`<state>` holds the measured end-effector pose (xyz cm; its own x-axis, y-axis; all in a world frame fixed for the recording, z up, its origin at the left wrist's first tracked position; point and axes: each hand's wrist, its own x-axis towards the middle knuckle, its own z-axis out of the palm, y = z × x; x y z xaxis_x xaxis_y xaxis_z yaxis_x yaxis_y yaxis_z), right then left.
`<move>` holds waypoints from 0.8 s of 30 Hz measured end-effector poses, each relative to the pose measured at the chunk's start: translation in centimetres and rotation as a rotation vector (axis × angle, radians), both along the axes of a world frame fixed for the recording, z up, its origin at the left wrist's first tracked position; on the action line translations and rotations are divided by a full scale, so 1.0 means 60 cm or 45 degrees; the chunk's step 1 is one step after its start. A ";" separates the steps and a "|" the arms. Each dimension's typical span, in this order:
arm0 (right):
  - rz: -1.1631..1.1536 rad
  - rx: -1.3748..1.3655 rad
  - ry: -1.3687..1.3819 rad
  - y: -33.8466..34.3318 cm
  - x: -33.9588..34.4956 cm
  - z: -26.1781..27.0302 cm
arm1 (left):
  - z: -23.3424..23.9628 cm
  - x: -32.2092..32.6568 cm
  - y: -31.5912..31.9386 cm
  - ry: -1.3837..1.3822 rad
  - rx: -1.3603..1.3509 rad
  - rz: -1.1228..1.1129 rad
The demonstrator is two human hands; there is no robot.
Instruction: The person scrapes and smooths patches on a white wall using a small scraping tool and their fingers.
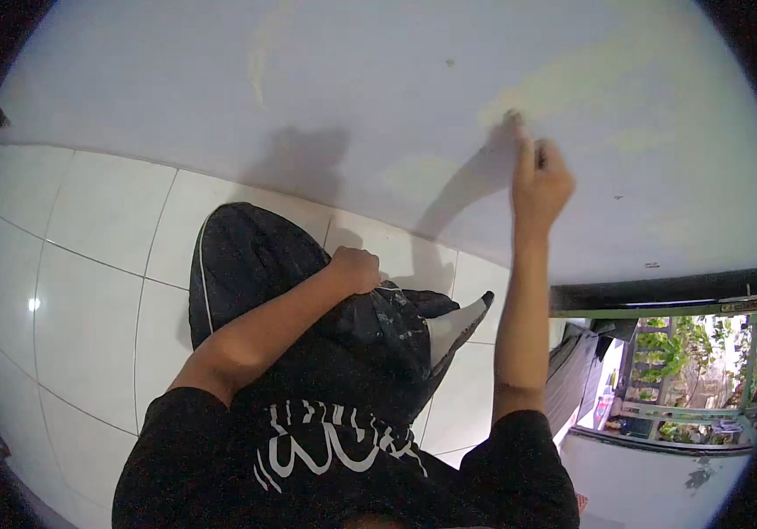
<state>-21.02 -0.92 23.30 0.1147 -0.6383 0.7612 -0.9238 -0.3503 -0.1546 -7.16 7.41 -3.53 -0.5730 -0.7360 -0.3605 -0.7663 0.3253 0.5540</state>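
My right hand [542, 182] is raised to the pale wall [365, 86], its fingers reaching a yellowish patch [520, 99]. The fingertips are blurred, and I cannot tell whether something thin is between them and the wall. My left hand [356, 270] is curled up over my lap, against the dark trousers [266, 258]. A thin pale edge shows just under its fingers; whether the hand grips anything is hidden. Whitish specks mark the trouser cloth near it.
White floor tiles [88, 311] meet the wall's foot along a slanting line. More yellowish patches and a few small holes or marks dot the wall. At the right, a doorway or window opening [689, 377] shows plants outside, with a dark frame [656, 284] beside it.
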 end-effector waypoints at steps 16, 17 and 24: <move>0.179 -0.026 0.482 -0.016 -0.055 -0.147 | 0.011 -0.009 -0.001 0.038 -0.004 0.029; 0.126 -0.132 0.500 -0.031 -0.046 -0.107 | 0.005 -0.004 -0.003 0.029 0.011 0.038; -0.021 -0.127 -0.236 -0.027 0.015 0.025 | 0.001 -0.001 0.005 0.069 -0.010 0.103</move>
<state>-20.12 -2.54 24.80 -0.0433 -0.5597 0.8276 -0.8886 -0.3571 -0.2880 -7.20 7.68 -3.49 -0.5302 -0.7833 -0.3246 -0.7590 0.2679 0.5934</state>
